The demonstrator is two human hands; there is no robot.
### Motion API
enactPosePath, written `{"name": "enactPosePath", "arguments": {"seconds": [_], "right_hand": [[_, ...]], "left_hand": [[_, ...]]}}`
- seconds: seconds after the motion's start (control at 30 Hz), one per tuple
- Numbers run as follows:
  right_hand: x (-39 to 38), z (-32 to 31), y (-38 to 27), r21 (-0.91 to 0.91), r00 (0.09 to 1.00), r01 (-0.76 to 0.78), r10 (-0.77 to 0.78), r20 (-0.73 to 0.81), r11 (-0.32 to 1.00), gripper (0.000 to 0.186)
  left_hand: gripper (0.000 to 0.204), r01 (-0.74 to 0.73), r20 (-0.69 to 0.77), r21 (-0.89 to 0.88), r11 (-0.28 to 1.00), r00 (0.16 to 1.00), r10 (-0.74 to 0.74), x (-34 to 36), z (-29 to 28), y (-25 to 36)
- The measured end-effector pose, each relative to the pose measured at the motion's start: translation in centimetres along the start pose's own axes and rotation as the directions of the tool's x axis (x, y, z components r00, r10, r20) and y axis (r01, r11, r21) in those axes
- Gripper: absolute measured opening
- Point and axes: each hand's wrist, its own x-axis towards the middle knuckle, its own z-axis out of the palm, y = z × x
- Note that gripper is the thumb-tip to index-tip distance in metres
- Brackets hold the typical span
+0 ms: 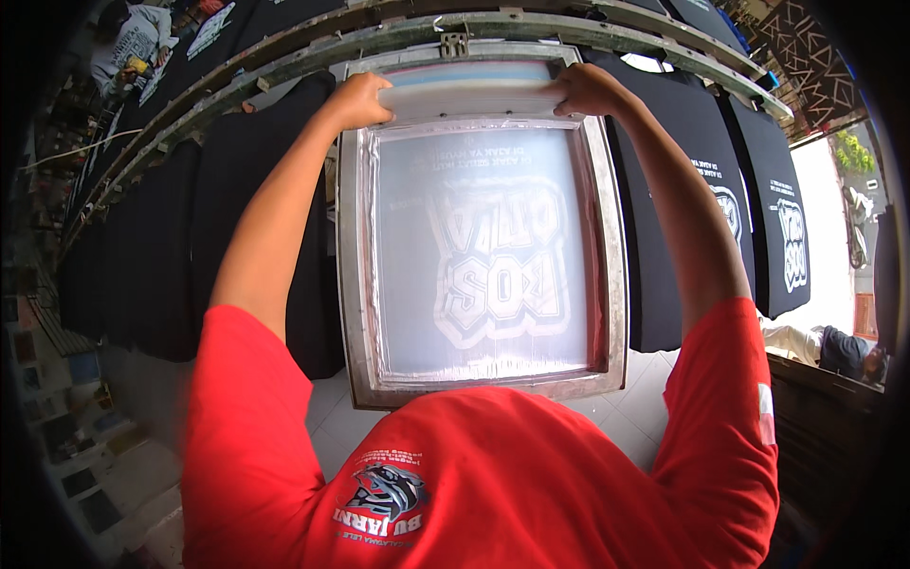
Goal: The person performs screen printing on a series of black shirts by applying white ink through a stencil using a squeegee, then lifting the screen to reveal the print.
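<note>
Both my arms reach to the far end of a screen-printing frame [615,284] that lies in front of me. A wide pale squeegee [474,101] spans the far part of its whitish mesh [403,247]. My left hand [361,101] is closed round the squeegee's left end, its thumb on the near side. At the other end my right hand [591,92] grips it, fingers curled. Mirrored lettering and a bold outlined design show in the mesh. A blue strip lies just beyond the squeegee. What is under the frame is hidden.
Black shirts [256,190] are stretched on boards at the left, and more printed black shirts [779,209] at the right. A long metal rail [531,28] with a hinge clamp [455,44] runs behind the frame. Another person [133,43] is at the far left, another [846,353] at the right.
</note>
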Motion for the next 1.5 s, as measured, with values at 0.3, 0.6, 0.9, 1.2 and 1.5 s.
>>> {"name": "enactPosePath", "arguments": {"seconds": [0.3, 0.6, 0.9, 1.2, 1.5], "right_hand": [[-18.8, -2.4, -11.7, 0.144, 0.951, -0.25, 0.27, -0.148, 0.958, 0.019], [-36.9, 6.4, -24.7, 0.275, 0.914, -0.194, 0.276, -0.299, 0.942, 0.028], [-39.6, 9.9, -27.3, 0.253, 0.892, -0.169, 0.257, -0.373, 0.953, 0.046], [-41.6, 10.3, -26.4, 0.493, 0.738, -0.314, 0.535, -0.41, 0.811, 0.062], [-40.1, 13.8, -21.1, 0.636, 0.53, -0.657, 0.848, 0.008, 0.404, 0.049]], "left_hand": [[0.034, 0.038, -0.226, 0.002, 0.999, 0.973, -0.037, -19.1, 1.3, 13.8], [0.04, 0.011, -0.234, -0.128, 0.992, 0.971, -0.041, -38.3, 11.7, 22.5], [0.049, -0.001, -0.276, -0.104, 0.995, 0.961, -0.027, -41.2, 15.7, 23.2], [0.063, 0.14, -0.514, -0.17, 0.975, 0.832, -0.209, -41.8, 14.4, 21.6], [0.043, 0.521, 0.067, -0.772, 0.363, 0.635, -0.769, -42.0, 17.4, 14.4]]}}
